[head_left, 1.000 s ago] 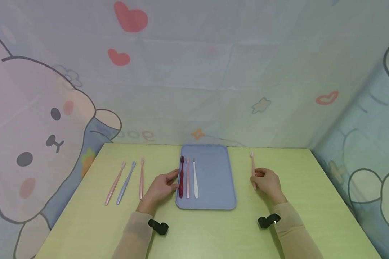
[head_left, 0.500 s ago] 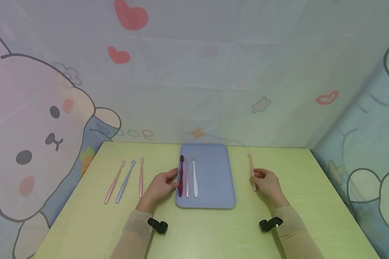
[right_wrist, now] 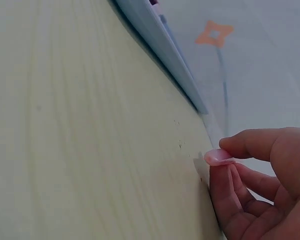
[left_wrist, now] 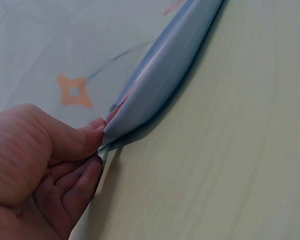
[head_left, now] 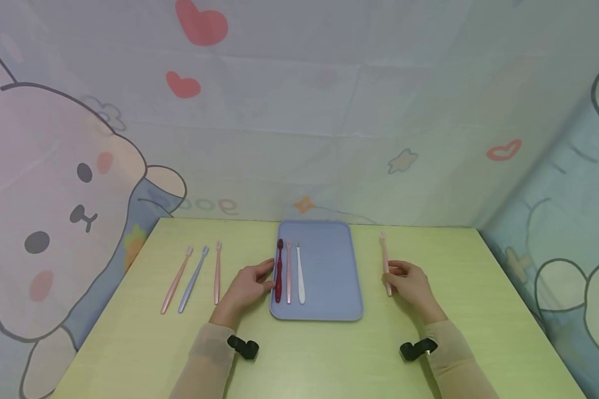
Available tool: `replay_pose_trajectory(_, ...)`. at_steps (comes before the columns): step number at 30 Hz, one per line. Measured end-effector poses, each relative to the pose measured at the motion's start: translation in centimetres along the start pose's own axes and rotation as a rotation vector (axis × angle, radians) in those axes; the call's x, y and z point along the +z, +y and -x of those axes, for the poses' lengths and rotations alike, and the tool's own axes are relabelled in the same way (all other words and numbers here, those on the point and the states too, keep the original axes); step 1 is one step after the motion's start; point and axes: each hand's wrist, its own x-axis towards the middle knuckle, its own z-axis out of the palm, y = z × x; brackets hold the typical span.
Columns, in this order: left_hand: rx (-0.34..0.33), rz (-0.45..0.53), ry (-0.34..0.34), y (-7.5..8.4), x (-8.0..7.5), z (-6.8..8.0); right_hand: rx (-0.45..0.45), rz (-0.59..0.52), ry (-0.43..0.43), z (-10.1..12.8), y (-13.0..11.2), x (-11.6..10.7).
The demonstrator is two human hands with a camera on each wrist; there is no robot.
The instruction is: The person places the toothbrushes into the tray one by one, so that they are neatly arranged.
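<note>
My left hand (head_left: pixel 248 288) pinches the left rim of a blue tray (head_left: pixel 331 271), thumb on top and fingers below in the left wrist view. Inside the tray, along its left side, lie a dark red toothbrush (head_left: pixel 279 271), a pink toothbrush (head_left: pixel 288 280) and a slim white handle (head_left: pixel 301 282) with a small narrow tip. To the right of the tray, my right hand (head_left: pixel 411 284) holds another pink toothbrush (head_left: pixel 385 249) between thumb and fingers, head pointing away from me. Its rounded handle end (right_wrist: pixel 218 157) shows in the right wrist view.
Left of the tray, a pink toothbrush (head_left: pixel 176 282), a blue toothbrush (head_left: pixel 193 281) and another pink toothbrush (head_left: pixel 217 277) lie on the yellow-green table (head_left: pixel 319 360). A printed cloth (head_left: pixel 299 111) hangs behind the table's far edge.
The pink toothbrush in my right hand has shifted slightly left, toward the tray, and its tilt has changed a little. My left hand stays at the tray's rim.
</note>
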Motion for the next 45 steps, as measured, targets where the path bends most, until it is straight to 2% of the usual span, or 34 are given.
replay_pose_trajectory(6,-0.004,-0.006,0.000,0.0,0.0,0.1,-0.020,-0.096,-0.053,0.3,-0.4,1.0)
replay_pose_trajectory(17,0.003,-0.028,0.000,0.0,-0.1,0.2,-0.084,-0.103,-0.102,1.1,-2.4,3.6)
replay_pose_trajectory(25,-0.012,-0.020,-0.004,0.0,-0.2,0.3,-0.088,-0.179,-0.170,1.8,-4.0,5.3)
replay_pose_trajectory(34,-0.012,-0.020,-0.006,0.1,-0.2,0.3,-0.090,-0.232,-0.201,2.1,-4.9,6.7)
replay_pose_trajectory(45,-0.010,-0.032,-0.001,0.4,-0.1,0.4,-0.107,-0.215,-0.229,2.1,-5.8,8.2)
